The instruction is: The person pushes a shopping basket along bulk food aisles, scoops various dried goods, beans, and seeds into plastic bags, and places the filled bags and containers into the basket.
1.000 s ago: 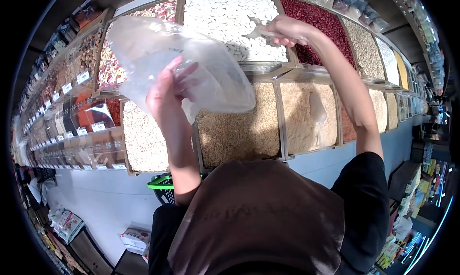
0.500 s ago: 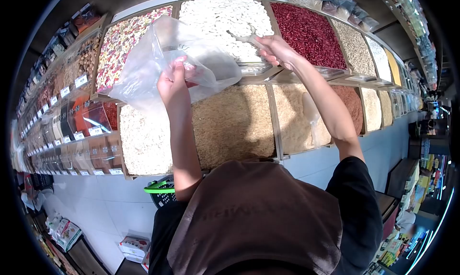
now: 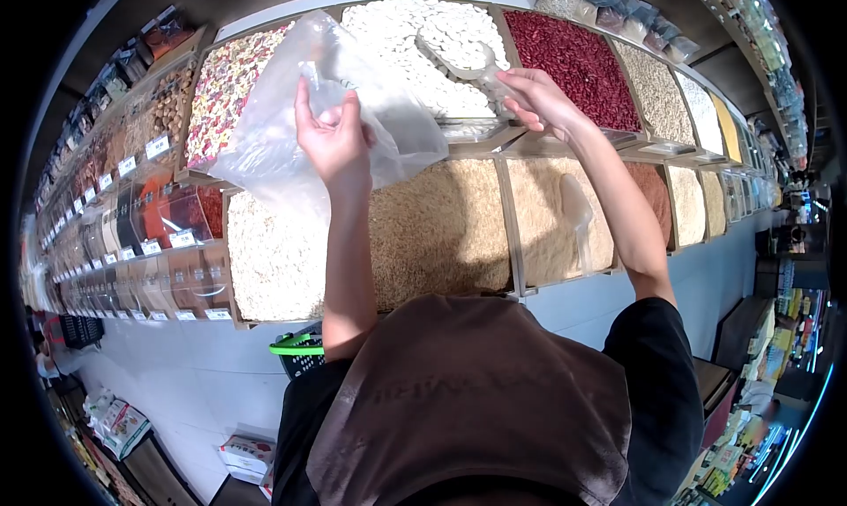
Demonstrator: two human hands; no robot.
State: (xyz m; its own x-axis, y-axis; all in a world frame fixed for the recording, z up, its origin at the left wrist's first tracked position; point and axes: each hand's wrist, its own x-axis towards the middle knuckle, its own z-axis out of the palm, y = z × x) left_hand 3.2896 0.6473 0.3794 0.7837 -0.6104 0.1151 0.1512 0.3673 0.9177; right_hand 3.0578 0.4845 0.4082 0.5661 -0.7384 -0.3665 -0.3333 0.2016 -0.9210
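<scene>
My left hand (image 3: 338,149) is at a large translucent plastic bag (image 3: 265,140), with its index finger and thumb raised and the other fingers curled in against the film. The bag hangs wide over the mixed-colour bin and the front bins. In my right hand (image 3: 549,104) is the handle of a clear plastic scoop (image 3: 472,67). Its head lies over the white beans (image 3: 388,21), and whether anything is in it I cannot make out. Dark red kidney beans (image 3: 565,60) fill the bin just right of the scoop.
Front bins hold pale flakes (image 3: 278,268), tan grains (image 3: 432,241) and a finer tan grain with another scoop (image 3: 578,208) resting in it. Labelled clear bins (image 3: 163,215) line the left. A green-handled basket (image 3: 296,345) stands on the floor below the counter.
My left index finger and thumb have come up and apart at the bag. The scoop has shifted slightly right, its head turned over the white beans.
</scene>
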